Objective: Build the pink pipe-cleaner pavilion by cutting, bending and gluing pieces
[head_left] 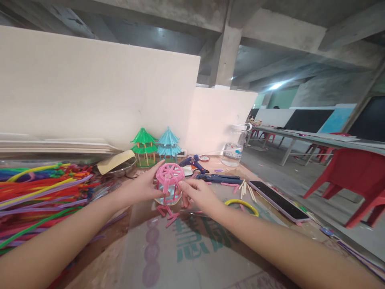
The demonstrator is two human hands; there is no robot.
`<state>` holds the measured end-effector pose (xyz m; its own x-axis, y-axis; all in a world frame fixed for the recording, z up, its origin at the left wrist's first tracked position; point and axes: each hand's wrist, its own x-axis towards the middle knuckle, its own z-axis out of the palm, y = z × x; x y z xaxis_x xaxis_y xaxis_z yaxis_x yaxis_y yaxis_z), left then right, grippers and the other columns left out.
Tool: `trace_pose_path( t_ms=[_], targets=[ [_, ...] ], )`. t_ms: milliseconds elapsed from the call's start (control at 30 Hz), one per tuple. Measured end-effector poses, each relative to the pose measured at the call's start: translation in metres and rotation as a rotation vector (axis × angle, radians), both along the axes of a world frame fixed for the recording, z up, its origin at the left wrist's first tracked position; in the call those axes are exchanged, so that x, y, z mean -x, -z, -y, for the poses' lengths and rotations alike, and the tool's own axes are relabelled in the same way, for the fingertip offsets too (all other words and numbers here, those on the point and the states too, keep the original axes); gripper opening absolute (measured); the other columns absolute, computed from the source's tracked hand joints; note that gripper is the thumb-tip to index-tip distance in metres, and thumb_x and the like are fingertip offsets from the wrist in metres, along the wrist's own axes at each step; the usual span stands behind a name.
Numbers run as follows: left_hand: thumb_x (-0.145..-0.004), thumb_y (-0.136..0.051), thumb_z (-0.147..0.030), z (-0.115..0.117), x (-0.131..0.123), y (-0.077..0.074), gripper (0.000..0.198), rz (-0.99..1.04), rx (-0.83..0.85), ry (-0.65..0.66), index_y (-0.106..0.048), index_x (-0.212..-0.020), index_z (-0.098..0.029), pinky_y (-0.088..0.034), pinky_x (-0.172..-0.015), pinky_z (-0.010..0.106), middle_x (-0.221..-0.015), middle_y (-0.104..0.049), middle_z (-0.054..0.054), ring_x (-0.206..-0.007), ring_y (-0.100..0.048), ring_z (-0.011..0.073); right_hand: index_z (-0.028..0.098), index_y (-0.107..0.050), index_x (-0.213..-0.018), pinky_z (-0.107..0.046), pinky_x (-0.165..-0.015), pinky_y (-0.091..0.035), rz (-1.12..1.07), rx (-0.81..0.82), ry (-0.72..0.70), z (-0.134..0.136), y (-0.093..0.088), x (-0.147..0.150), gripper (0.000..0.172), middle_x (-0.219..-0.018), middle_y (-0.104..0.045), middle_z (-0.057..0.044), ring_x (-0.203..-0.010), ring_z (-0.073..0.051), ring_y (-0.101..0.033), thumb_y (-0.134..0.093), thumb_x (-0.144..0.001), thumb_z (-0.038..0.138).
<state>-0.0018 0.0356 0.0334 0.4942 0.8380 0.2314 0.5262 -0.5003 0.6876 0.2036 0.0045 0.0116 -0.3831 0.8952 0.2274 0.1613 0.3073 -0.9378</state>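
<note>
A small pink model pavilion [170,173] stands between my hands, with a spoked round top on thin pink posts over a pale base [164,197]. My left hand [147,182] is closed around its left side, some fingers hidden behind the model. On the other side, my right hand [194,192] has its fingers curled and pressed together at the model's right edge. Whatever sits between those fingertips is hidden. Short pink pipe-cleaner pieces [172,219] lie on the table just in front of the model.
Green [143,146] and blue [168,142] model pavilions stand behind. A glue gun [195,162], pliers [218,178], white sticks [245,190], yellow ring [242,204] and phone [278,200] lie rightward. Colourful pipe cleaners [39,196] pile up left, near a metal bowl [120,167]. A water bottle [234,146] stands back right.
</note>
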Motion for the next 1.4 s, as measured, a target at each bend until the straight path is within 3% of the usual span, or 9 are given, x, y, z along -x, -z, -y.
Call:
trace_pose_path(
  t_ms=[333,667,767,967,1033,1133,1267,1400],
  targets=[
    [-0.067,-0.072,-0.037,-0.002,0.001,0.002,0.108,0.021,0.03,-0.005,-0.008,-0.153,-0.019,-0.052,-0.092,0.043,-0.134,-0.057,0.016,-0.112,-0.062,0.0293,0.019,-0.056,-0.061,-0.022,-0.044,-0.037,-0.097,0.069,-0.023,0.002,-0.001,0.004,0.033,-0.041,-0.049,0.007,-0.039,-0.009,-0.044,-0.059,-0.081,0.045],
    [-0.068,-0.072,-0.031,-0.004,0.004,0.005,0.105,0.05,0.017,-0.01,-0.013,-0.153,-0.019,-0.054,-0.088,0.04,-0.134,-0.058,0.016,-0.107,-0.064,0.0279,0.019,-0.054,-0.06,-0.022,-0.045,-0.038,-0.093,0.086,-0.039,0.0,0.0,0.004,0.033,-0.04,-0.049,0.006,-0.038,-0.009,-0.043,-0.057,-0.082,0.044],
    [-0.068,-0.073,-0.03,-0.008,0.006,0.01,0.103,0.066,-0.014,-0.003,-0.015,-0.153,-0.02,-0.055,-0.087,0.039,-0.132,-0.06,0.015,-0.105,-0.065,0.0273,0.019,-0.054,-0.06,-0.023,-0.045,-0.038,-0.092,0.079,-0.049,-0.001,0.002,0.005,0.037,-0.041,-0.05,0.006,-0.038,-0.009,-0.043,-0.059,-0.078,0.051],
    [-0.069,-0.074,-0.035,-0.011,0.015,0.016,0.104,0.009,0.005,-0.043,-0.014,-0.153,-0.019,-0.055,-0.081,0.036,-0.126,-0.064,0.015,-0.102,-0.067,0.0283,0.019,-0.054,-0.06,-0.024,-0.042,-0.033,-0.089,0.046,-0.021,-0.009,0.008,0.004,0.061,-0.042,-0.048,0.003,-0.037,-0.01,-0.042,-0.049,-0.071,0.079],
    [-0.068,-0.075,-0.036,-0.01,0.021,0.009,0.105,-0.037,0.016,-0.024,-0.016,-0.153,-0.019,-0.055,-0.082,0.036,-0.126,-0.064,0.014,-0.104,-0.066,0.0288,0.02,-0.051,-0.057,-0.025,-0.041,-0.03,-0.115,0.011,0.027,-0.011,0.01,0.003,0.064,-0.042,-0.045,0.003,-0.037,-0.01,-0.04,-0.044,-0.071,0.082],
    [-0.068,-0.075,-0.037,-0.004,0.032,-0.014,0.096,-0.129,-0.03,-0.003,-0.028,-0.15,-0.021,-0.053,-0.088,0.036,-0.134,-0.06,0.014,-0.114,-0.061,0.03,0.021,-0.044,-0.056,-0.025,-0.042,-0.029,-0.165,-0.065,0.12,-0.014,0.013,0.002,0.059,-0.043,-0.041,0.005,-0.04,-0.01,-0.037,-0.046,-0.074,0.077],
    [-0.079,-0.065,-0.039,0.017,0.031,-0.046,0.067,-0.265,-0.269,-0.039,-0.043,-0.142,-0.027,-0.049,-0.097,0.04,-0.136,-0.057,0.009,-0.123,-0.055,0.0311,0.022,-0.042,-0.062,-0.023,-0.045,-0.03,-0.246,-0.091,0.239,-0.019,0.019,0.005,0.04,-0.047,-0.04,0.008,-0.045,-0.009,-0.036,-0.058,-0.073,0.056],
    [-0.073,-0.073,-0.028,0.037,0.009,-0.048,0.065,-0.422,-0.56,0.004,-0.051,-0.133,-0.026,-0.044,-0.105,0.045,-0.139,-0.053,0.01,-0.129,-0.049,0.0313,0.021,-0.05,-0.084,-0.02,-0.041,-0.031,-0.303,-0.031,0.264,-0.025,0.027,0.01,0.024,-0.054,-0.041,0.01,-0.044,-0.009,-0.036,-0.06,-0.069,0.037]
  ],
)
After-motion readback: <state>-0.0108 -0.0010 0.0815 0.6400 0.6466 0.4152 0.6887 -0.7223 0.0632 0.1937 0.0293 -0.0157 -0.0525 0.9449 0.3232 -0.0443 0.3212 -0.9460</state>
